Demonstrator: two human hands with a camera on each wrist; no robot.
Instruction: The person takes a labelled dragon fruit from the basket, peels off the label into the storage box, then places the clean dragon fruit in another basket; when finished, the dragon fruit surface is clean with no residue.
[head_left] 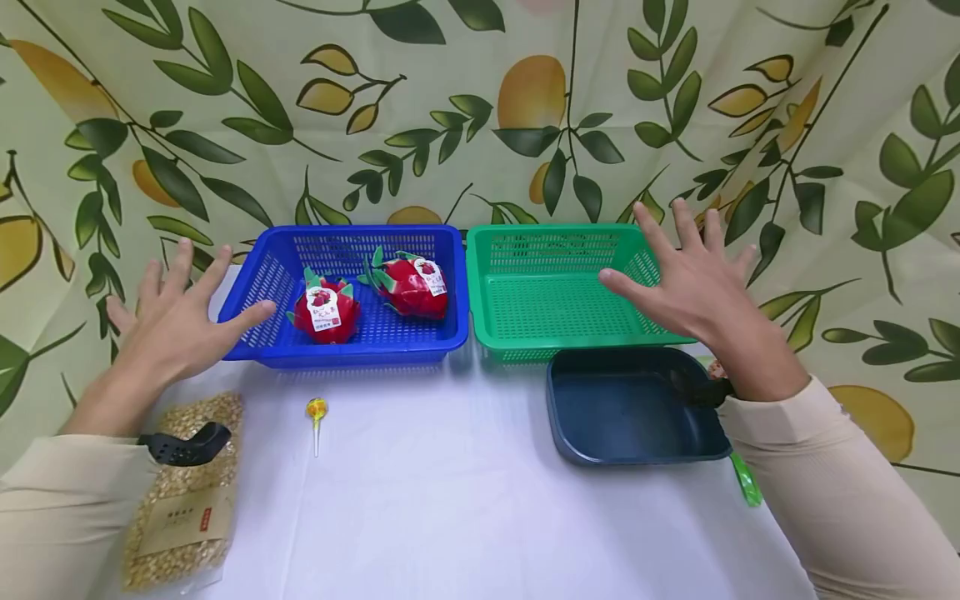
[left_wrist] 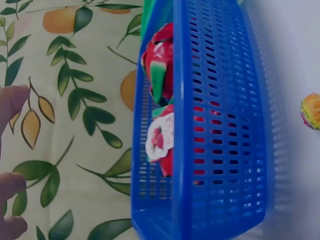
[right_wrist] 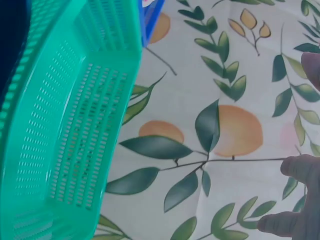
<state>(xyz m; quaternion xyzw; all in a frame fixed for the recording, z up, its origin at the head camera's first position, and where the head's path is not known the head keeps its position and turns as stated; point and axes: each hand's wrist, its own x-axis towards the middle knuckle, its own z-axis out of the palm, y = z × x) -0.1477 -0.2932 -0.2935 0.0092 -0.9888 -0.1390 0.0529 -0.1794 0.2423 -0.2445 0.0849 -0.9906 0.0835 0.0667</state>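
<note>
White cloth covers the table, and a leafy lemon-print sheet hangs behind it. Your left hand (head_left: 176, 312) hovers flat with fingers spread, holding nothing, its thumb just beside the left wall of the blue basket (head_left: 277, 250). Your right hand (head_left: 693, 279) is spread wide too, gripping nothing, over the right end of the green basket (head_left: 555, 287).

Both baskets sit side by side at the back of the table, touching or nearly so. They look like thin plastic with lots of little holes — light, a bit bendy, and smooth. I think the thick top rim is the best place to grab; the walls may flex if you squeeze.

Two red dragon fruits (head_left: 326, 310) (head_left: 408, 285) lie inside the blue one, so it will likely feel heavier and the fruits may roll if you tip it. The green one has nothing in it.

Further out — a dark square pan (head_left: 630, 408) in front of the green basket, a lollipop (head_left: 317, 411) on the cloth, and a bag of corn kernels (head_left: 187, 492) under your left sleeve.
</note>
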